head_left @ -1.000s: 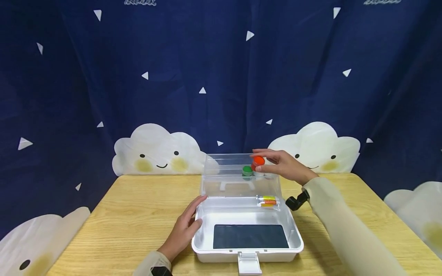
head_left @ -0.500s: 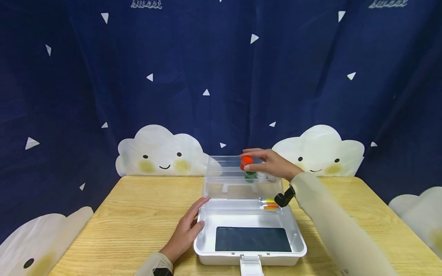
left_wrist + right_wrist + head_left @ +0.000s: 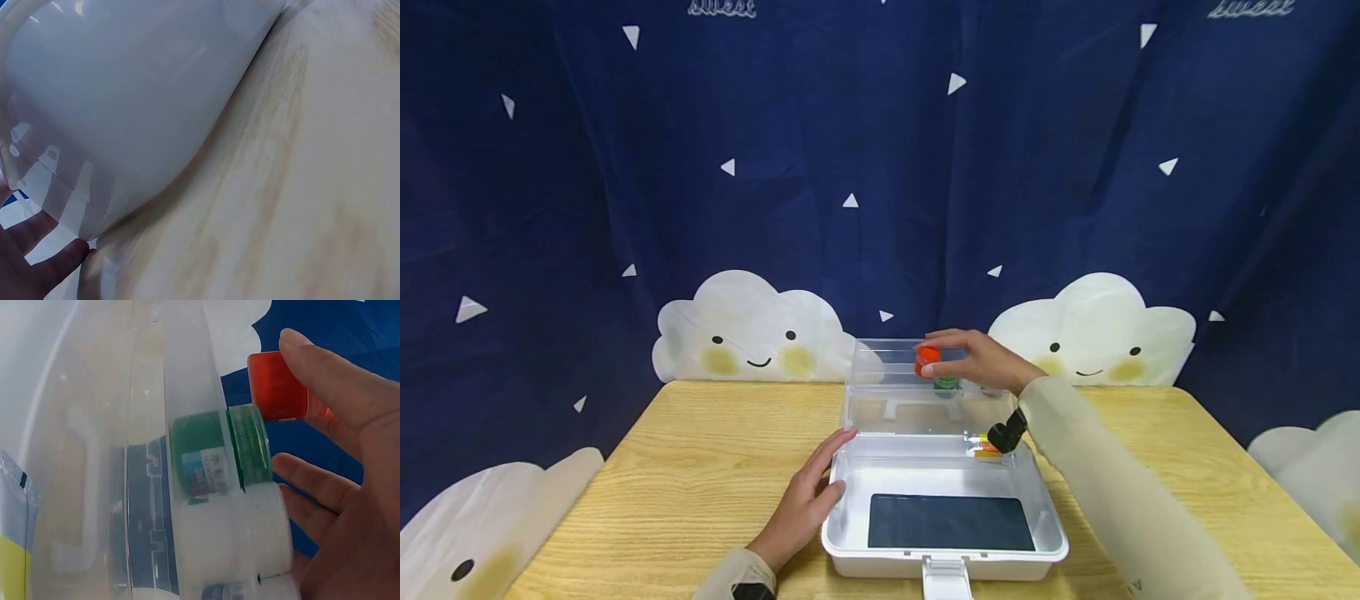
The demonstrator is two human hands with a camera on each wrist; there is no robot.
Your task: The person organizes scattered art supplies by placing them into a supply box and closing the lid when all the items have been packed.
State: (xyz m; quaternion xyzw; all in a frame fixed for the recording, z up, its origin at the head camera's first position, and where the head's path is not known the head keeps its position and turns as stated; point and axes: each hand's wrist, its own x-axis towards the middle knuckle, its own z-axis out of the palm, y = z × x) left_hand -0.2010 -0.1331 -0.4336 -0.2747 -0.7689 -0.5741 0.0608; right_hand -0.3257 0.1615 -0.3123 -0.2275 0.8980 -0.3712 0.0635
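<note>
My right hand [image 3: 981,358] pinches a small red paint jar [image 3: 927,363] between thumb and fingers, above the clear compartment of the box's raised lid [image 3: 880,408]. Inside that compartment, in the right wrist view, a green jar [image 3: 203,453] stands beside a white jar [image 3: 215,540], with another pale jar [image 3: 278,589] at the lower edge. The red jar [image 3: 270,387] is apart from the green one there. My left hand [image 3: 801,504] rests on the left rim of the white plastic box [image 3: 868,565], its fingers lightly bent over the edge.
A dark rectangular panel [image 3: 951,522] lies on the box floor. Yellow and orange packaged tubes [image 3: 983,447] sit at the box's back right. The front latch [image 3: 946,578] hangs down. A wooden table [image 3: 715,467] lies below, a blue cloud-patterned curtain [image 3: 790,225] behind.
My right hand has moved left with the red jar, from beside the green jar to past its left. The left hand stays on the box rim. The head view has shifted slightly.
</note>
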